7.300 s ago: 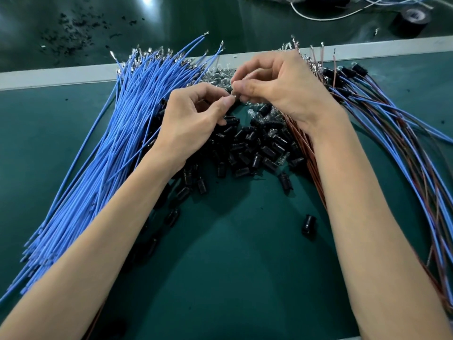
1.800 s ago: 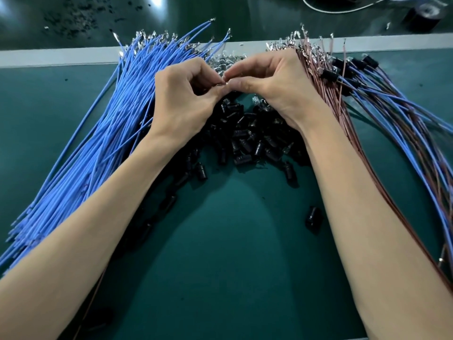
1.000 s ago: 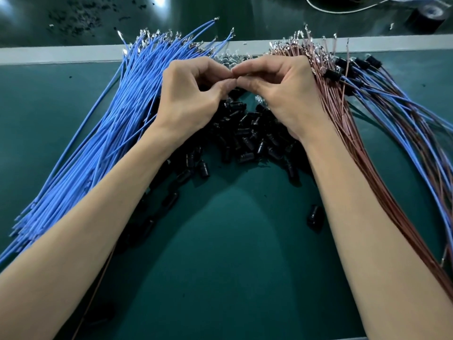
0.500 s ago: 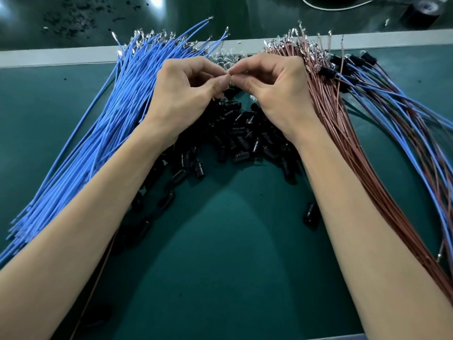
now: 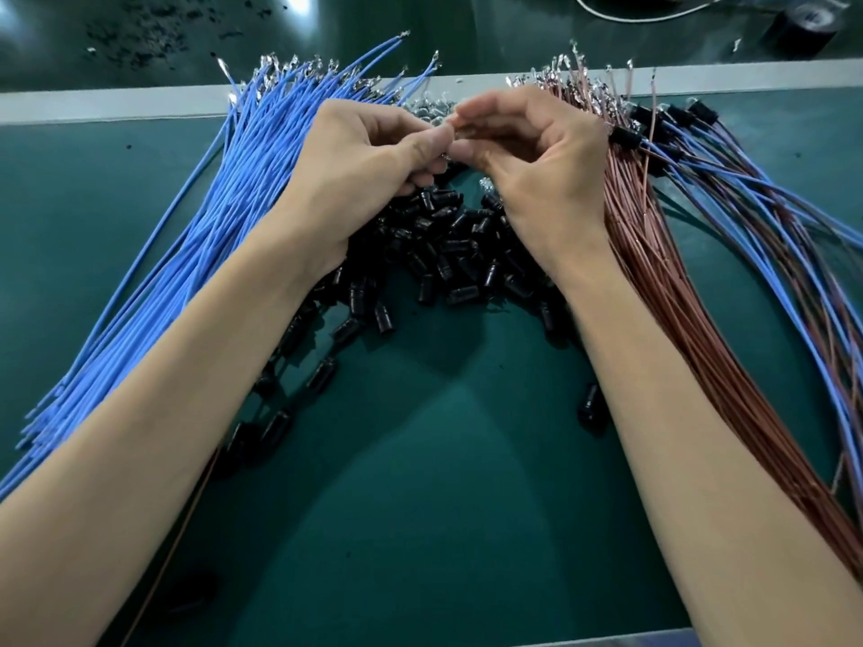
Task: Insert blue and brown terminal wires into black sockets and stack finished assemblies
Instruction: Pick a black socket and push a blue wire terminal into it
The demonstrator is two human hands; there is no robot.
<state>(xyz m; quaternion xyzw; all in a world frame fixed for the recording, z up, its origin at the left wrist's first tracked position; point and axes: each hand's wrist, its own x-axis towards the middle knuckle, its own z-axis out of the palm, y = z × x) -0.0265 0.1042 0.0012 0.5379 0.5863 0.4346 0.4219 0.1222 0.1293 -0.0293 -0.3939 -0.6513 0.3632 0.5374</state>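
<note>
Your left hand (image 5: 369,151) and right hand (image 5: 537,151) meet just above the centre of the frame, both closed in a pinch. The left thumb lies against its curled forefinger. The right thumb and forefinger reach across to the same spot, and the other right fingers arch above them. The fingertips (image 5: 439,142) grip a small part between them, but it is too covered and blurred to tell whether it is a socket or a terminal.

Directly below your hands lies the heap of black sockets (image 5: 448,254), partly hidden by both wrists. A trail of them runs down toward the lower left, and a lone socket (image 5: 590,406) lies beside your right forearm.

The blue wires (image 5: 187,254) fan out across the left of the frame. The brown wires (image 5: 677,296) run along the outside of your right arm. To their right lie the finished assemblies (image 5: 747,203), cut off at the right edge.

A single thin brown wire (image 5: 177,548) shows at the lower left, its upper end lost under your left forearm.

Everything rests on the green mat (image 5: 420,506). A roll of black tape (image 5: 801,28) sits in the upper right corner.
</note>
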